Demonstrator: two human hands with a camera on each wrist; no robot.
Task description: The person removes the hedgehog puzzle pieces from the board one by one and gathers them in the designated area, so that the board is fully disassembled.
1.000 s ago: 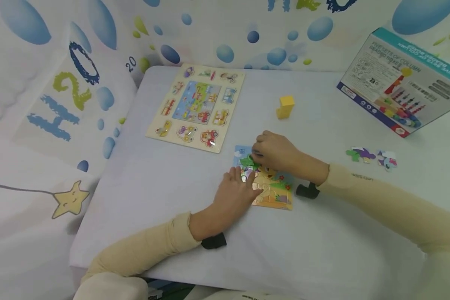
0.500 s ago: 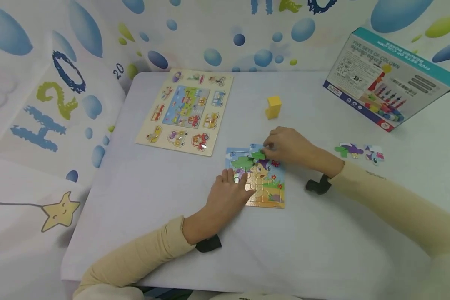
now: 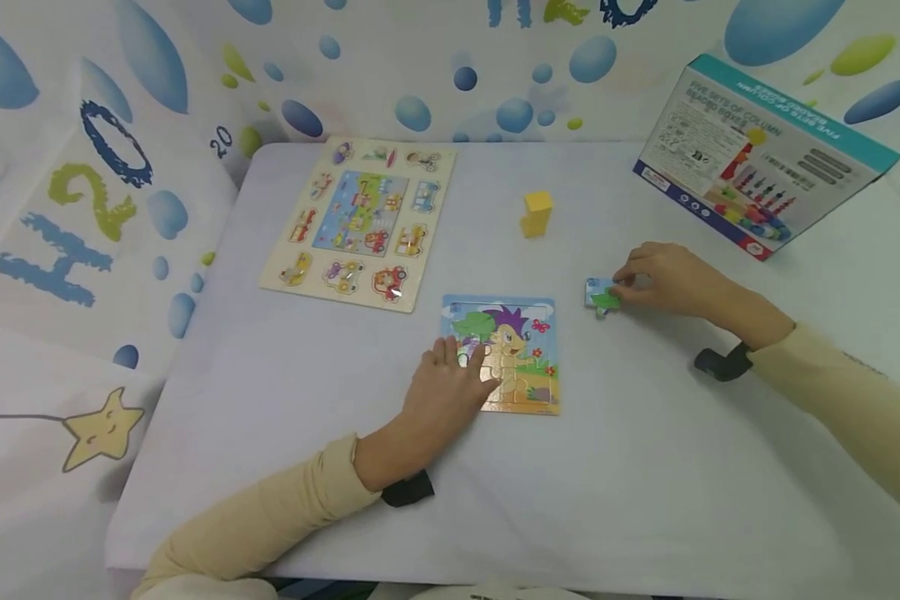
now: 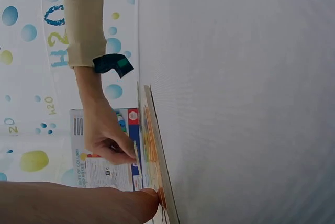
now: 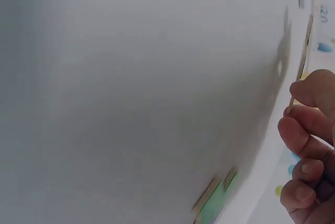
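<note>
My left hand (image 3: 447, 392) rests with spread fingers on the lower left of a hedgehog jigsaw puzzle (image 3: 521, 317). In the left wrist view, a finger (image 4: 144, 203) of it lies at the edge of the puzzle board (image 4: 157, 150). Right of the puzzle, my right hand (image 3: 678, 279) pinches a blue and green puzzle piece (image 3: 602, 295) between thumb and fingers. The right wrist view shows this piece (image 5: 302, 62) edge-on, held up over the white table. Below it another piece with a green face (image 5: 212, 205) lies on the tabletop, hidden behind the right hand in the head view.
A wooden peg puzzle board (image 3: 285, 279) lies at the back left. Yellow blocks (image 3: 537, 214) stand behind the hedgehog puzzle. A large toy box (image 3: 765, 158) stands at the back right, against a bubble-printed backdrop (image 3: 375, 75).
My right hand has lifted the piece from the top of the hedgehog puzzle and carried it to the right. My left hand stays on the puzzle. The head view has shifted slightly.
</note>
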